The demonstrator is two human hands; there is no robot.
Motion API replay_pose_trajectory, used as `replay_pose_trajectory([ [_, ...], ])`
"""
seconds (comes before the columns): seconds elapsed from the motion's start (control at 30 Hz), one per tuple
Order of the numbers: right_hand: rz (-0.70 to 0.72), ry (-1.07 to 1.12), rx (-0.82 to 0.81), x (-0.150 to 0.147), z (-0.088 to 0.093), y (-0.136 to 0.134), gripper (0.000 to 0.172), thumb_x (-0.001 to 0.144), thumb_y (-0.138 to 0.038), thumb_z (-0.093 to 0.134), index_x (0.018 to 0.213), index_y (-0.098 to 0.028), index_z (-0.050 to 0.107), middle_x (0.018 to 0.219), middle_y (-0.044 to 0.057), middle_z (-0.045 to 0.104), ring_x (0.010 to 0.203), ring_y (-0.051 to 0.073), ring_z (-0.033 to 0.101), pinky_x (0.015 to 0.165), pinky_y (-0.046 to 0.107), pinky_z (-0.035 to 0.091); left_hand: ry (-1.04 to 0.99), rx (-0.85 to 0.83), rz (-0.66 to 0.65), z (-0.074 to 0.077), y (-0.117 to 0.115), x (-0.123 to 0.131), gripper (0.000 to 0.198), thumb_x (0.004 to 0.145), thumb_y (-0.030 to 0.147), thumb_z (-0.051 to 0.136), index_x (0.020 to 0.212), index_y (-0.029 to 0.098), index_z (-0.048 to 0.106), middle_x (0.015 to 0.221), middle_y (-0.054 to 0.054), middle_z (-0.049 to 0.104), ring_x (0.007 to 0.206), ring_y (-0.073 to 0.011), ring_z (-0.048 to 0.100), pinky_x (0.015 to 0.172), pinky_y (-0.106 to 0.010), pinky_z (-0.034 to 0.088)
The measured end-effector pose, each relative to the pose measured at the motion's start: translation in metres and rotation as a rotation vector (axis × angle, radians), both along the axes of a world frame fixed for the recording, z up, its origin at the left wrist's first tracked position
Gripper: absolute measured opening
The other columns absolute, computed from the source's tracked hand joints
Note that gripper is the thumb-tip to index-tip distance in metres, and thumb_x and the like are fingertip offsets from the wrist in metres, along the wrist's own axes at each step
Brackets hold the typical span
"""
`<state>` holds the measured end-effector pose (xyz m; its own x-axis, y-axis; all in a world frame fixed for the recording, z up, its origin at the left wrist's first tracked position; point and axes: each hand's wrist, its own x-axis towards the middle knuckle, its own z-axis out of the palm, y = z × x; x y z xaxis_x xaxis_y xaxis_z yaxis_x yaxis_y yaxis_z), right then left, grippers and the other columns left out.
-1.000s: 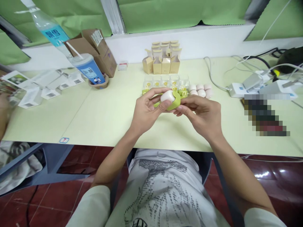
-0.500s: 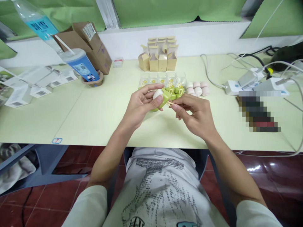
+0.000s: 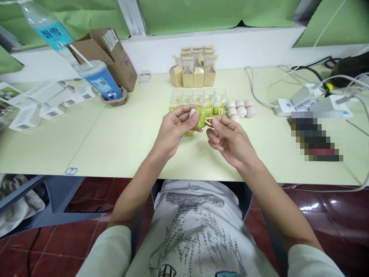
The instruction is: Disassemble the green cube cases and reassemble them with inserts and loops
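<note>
My left hand (image 3: 173,130) grips a small glossy green plastic piece (image 3: 203,117) between thumb and fingers, with a white rounded part (image 3: 193,112) showing at its left end. A thin pale-yellow loop (image 3: 209,120) sticks out on the right side of the green piece. My right hand (image 3: 232,140) pinches the loop's outer end between thumb and forefinger, its other fingers curled. Just below the left fingertips lies another green piece (image 3: 189,133), partly hidden. Beyond the hands stand several clear cups (image 3: 198,94) with yellow marks, and green pieces with loops (image 3: 219,110).
White and pale-pink rounded pieces (image 3: 241,110) sit right of the cups. Small open cardboard boxes (image 3: 193,77) stand behind. Power strips with cables (image 3: 315,104) and a pixelated dark object lie right; a blue drink cup (image 3: 105,82), bottle (image 3: 56,36) and white boxes (image 3: 52,98) are left.
The green piece has turned in my left hand, so its yellow loop shows more plainly on the right. My right hand has rotated and shifted slightly left, still pinching the loop.
</note>
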<state>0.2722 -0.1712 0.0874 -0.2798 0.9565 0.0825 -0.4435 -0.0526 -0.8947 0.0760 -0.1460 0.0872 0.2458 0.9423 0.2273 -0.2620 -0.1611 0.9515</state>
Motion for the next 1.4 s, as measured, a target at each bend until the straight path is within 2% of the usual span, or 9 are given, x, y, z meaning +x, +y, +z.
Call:
replay_pose_trajectory([
  [0.23,0.109,0.082,-0.076,0.001,0.007,-0.003,0.042,0.083,-0.050,0.103,0.092,-0.022,0.072,0.081,-0.006,0.051,0.054,0.006,0.028,0.036,0.021,0.026,-0.006,0.061,0.012,-0.005,0.000,0.002,0.060,0.086,0.064,0.100,0.125,0.025,0.079,0.119,-0.007,0.088,0.110,-0.0247,0.087,0.096,-0.036,0.071],
  [0.33,0.126,0.041,-0.046,0.002,0.007,-0.002,0.048,0.084,-0.057,0.101,0.086,-0.024,0.067,0.077,-0.006,0.049,0.052,0.008,0.041,0.035,0.022,0.033,0.012,0.126,0.035,-0.003,-0.003,0.005,0.058,0.086,0.065,0.101,0.124,0.026,0.080,0.125,-0.007,0.088,0.120,-0.0262,0.085,0.102,-0.037,0.071],
  [0.5,0.152,-0.037,-0.001,0.002,0.006,0.000,0.058,0.080,-0.062,0.105,0.086,-0.023,0.063,0.084,-0.001,0.066,0.071,0.015,0.072,0.045,0.022,0.053,0.077,0.222,0.123,-0.004,-0.006,0.009,0.060,0.080,0.065,0.104,0.123,0.027,0.085,0.129,-0.007,0.088,0.122,-0.0266,0.085,0.102,-0.037,0.071],
  [0.63,0.038,-0.114,0.082,0.000,0.000,0.001,0.070,0.075,-0.059,0.110,0.078,-0.024,0.050,0.082,-0.003,0.069,0.066,0.014,0.075,0.046,0.022,0.056,0.174,0.276,0.199,-0.003,-0.008,0.008,0.054,0.079,0.066,0.104,0.110,0.025,0.087,0.126,-0.008,0.088,0.119,-0.0272,0.085,0.095,-0.038,0.071],
  [0.77,-0.046,-0.125,0.120,0.000,-0.005,0.005,0.077,0.075,-0.063,0.109,0.077,-0.026,0.042,0.072,-0.006,0.061,0.064,0.015,0.076,0.045,0.022,0.054,0.193,0.325,0.376,0.004,-0.013,0.004,0.049,0.090,0.071,0.094,0.096,0.024,0.081,0.112,-0.007,0.087,0.126,-0.0298,0.083,0.108,-0.046,0.068],
  [0.83,-0.054,-0.139,0.124,0.000,-0.006,0.006,0.078,0.075,-0.065,0.108,0.077,-0.026,0.041,0.070,-0.007,0.059,0.063,0.015,0.074,0.045,0.023,0.053,0.178,0.304,0.423,0.009,-0.015,0.001,0.047,0.097,0.072,0.087,0.104,0.026,0.078,0.114,-0.006,0.085,0.135,-0.0314,0.079,0.112,-0.048,0.066],
  [0.93,-0.055,-0.161,0.136,0.000,-0.007,0.007,0.078,0.075,-0.068,0.107,0.077,-0.027,0.040,0.071,-0.006,0.059,0.064,0.015,0.072,0.046,0.024,0.052,0.180,0.262,0.362,0.013,-0.016,-0.003,0.049,0.100,0.071,0.085,0.127,0.031,0.074,0.123,-0.006,0.081,0.150,-0.0356,0.070,0.112,-0.049,0.063],
  [1.17,-0.114,-0.209,0.159,0.005,-0.009,0.012,0.082,0.073,-0.073,0.105,0.080,-0.028,0.037,0.071,-0.007,0.051,0.064,0.014,0.064,0.050,0.025,0.050,0.076,0.256,0.485,0.011,-0.006,-0.013,0.026,0.105,0.052,0.081,0.104,0.027,0.074,0.071,0.002,0.059,0.107,-0.0269,0.081,0.102,-0.043,0.060],
  [1.4,-0.105,-0.262,0.264,0.009,-0.010,0.009,0.072,0.076,-0.069,0.105,0.084,-0.028,0.047,0.088,-0.004,0.052,0.083,0.017,0.067,0.059,0.028,0.062,0.226,0.229,0.386,0.010,0.001,-0.028,0.019,0.095,0.033,0.086,0.106,0.025,0.073,0.104,-0.004,0.080,0.111,-0.0252,0.080,0.095,-0.038,0.063],
])
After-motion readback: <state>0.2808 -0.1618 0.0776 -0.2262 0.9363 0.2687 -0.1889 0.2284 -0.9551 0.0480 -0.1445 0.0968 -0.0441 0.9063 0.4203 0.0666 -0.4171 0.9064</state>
